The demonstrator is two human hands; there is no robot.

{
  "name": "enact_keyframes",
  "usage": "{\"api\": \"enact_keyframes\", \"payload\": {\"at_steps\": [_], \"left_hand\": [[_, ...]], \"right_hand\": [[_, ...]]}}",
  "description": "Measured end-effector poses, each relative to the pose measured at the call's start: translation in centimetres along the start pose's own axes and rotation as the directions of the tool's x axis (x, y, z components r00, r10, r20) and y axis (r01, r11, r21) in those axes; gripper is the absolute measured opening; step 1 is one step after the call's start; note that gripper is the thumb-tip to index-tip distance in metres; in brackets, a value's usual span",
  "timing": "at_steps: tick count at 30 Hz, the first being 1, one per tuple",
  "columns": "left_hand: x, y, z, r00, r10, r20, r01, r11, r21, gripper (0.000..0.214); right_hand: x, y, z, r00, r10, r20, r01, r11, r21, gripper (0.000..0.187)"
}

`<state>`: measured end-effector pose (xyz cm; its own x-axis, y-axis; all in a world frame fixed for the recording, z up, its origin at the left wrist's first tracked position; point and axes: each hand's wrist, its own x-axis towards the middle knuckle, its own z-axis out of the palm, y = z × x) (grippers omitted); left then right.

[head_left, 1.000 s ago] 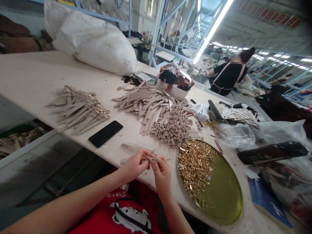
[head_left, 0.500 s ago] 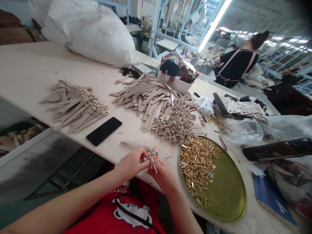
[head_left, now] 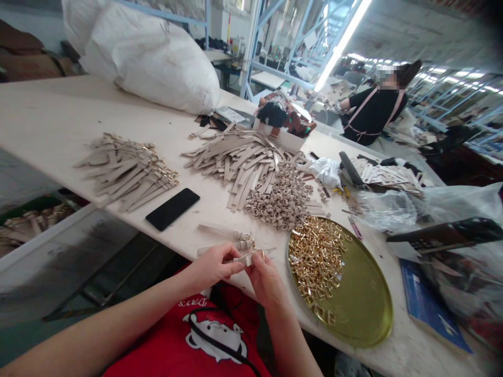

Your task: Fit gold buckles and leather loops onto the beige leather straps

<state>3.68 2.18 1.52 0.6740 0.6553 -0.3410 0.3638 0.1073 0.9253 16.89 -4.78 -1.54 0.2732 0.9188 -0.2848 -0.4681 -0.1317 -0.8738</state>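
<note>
At the table's front edge, my left hand [head_left: 218, 264] pinches a short beige strap [head_left: 244, 257] between thumb and fingers. My right hand [head_left: 265, 278] is closed on the strap's other end, where a gold buckle shows at the fingertips; the fingers partly hide it. Just beyond my hands lie buckled straps [head_left: 226, 230] in beige. Farther back are a heap of beige strap loops [head_left: 277, 201] and a pile of plain straps [head_left: 239, 157]. To my right, a round gold tray [head_left: 367, 314] holds many gold buckles [head_left: 316, 256].
A black phone [head_left: 173, 208] lies left of my hands, near a pile of buckled straps [head_left: 133, 173]. A big white sack [head_left: 157, 63] rests at the back left. Right of the tray are a blue book [head_left: 430, 303] and clear plastic bags [head_left: 389, 209]. A person [head_left: 373, 112] stands beyond.
The strap between my hands has been turned and now lies more sideways, with the gold buckle showing at my right fingertips. My hands have drawn slightly apart. The camera view has shifted a little.
</note>
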Motion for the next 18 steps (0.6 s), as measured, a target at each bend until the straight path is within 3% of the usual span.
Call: {"api": "enact_keyframes", "payload": {"at_steps": [3,6,10,14,18], "left_hand": [[-0.5,0.0,0.3,0.999,-0.029,0.019,0.031,0.993,-0.117,0.024],[-0.7,0.0,0.5,0.999,-0.029,-0.022,0.027,0.995,-0.094,0.026],[-1.0,-0.5,0.7,1.0,-0.026,0.006,0.027,0.992,-0.123,0.028],[-1.2,-1.0,0.6,0.992,-0.042,0.116,0.066,0.973,-0.22,0.033],[-1.3,-1.0,0.5,0.993,-0.06,0.104,0.081,0.973,-0.218,0.032]], "right_hand": [[-0.2,0.5,0.0,0.979,-0.168,-0.114,0.148,0.975,-0.166,0.021],[-0.7,0.4,-0.3,0.96,-0.27,-0.075,0.219,0.889,-0.401,0.028],[-1.4,-0.2,-1.1,0.969,-0.221,0.111,0.243,0.775,-0.584,0.013],[-1.9,-0.3,-1.2,0.95,-0.268,0.162,0.305,0.672,-0.675,0.008],[-2.2,0.0,-0.7,0.952,-0.225,0.208,0.307,0.687,-0.658,0.011]]}}
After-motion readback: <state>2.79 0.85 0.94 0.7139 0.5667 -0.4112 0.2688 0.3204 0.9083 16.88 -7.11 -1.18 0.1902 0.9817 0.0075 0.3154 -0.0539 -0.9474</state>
